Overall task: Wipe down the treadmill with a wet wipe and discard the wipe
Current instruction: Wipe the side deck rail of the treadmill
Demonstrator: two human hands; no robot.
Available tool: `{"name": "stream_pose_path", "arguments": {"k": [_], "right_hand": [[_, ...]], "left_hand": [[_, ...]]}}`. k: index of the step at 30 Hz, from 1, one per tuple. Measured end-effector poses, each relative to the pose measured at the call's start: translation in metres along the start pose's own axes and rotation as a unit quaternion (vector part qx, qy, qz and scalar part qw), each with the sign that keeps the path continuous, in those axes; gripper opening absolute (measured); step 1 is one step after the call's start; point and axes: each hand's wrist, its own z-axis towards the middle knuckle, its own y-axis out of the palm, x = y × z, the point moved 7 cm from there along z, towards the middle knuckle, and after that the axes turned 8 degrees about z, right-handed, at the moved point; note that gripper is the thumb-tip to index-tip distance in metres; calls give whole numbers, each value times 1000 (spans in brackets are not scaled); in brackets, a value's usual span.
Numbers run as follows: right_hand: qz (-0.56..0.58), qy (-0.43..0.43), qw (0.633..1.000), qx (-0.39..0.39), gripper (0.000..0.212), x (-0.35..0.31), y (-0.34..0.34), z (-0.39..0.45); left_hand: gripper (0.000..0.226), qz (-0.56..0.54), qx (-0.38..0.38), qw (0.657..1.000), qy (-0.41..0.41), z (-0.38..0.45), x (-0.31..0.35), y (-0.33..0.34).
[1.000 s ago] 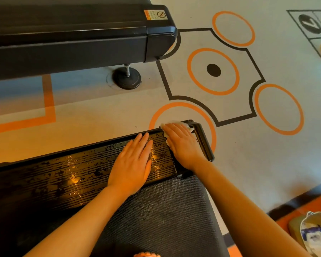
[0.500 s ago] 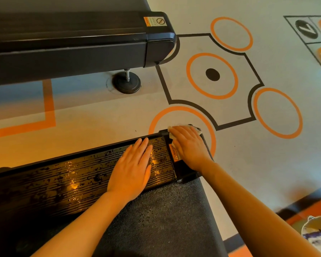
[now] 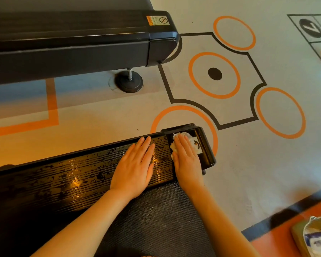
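Treadmill (image 3: 69, 179) side rail: R hand (image 3: 186, 154) flat, pressing wipe (image 3: 180, 136) under fingers; L hand (image 3: 135, 164) flat alongside.

Left hand (image 3: 135, 166) and right hand (image 3: 186, 154): both bare, no rings, gloves or watch. Forearms bare to frame edge at 6 o'clock; no sleeves visible.
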Motion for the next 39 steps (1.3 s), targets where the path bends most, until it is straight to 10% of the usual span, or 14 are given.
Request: {"name": "stream_pose_path", "arguments": {"k": [12, 27, 39], "right_hand": [[59, 92, 994, -1, 46, 15, -28, 4], [16, -73, 997, 32, 35, -10, -14, -1], [93, 6, 995, -33, 25, -9, -13, 0]], "left_hand": [[57, 1, 4, 1000, -2, 0, 0, 0], [57, -14, 8, 1000, -4, -1, -1, 4], [54, -71, -22, 997, -26, -6, -11, -21]]}}
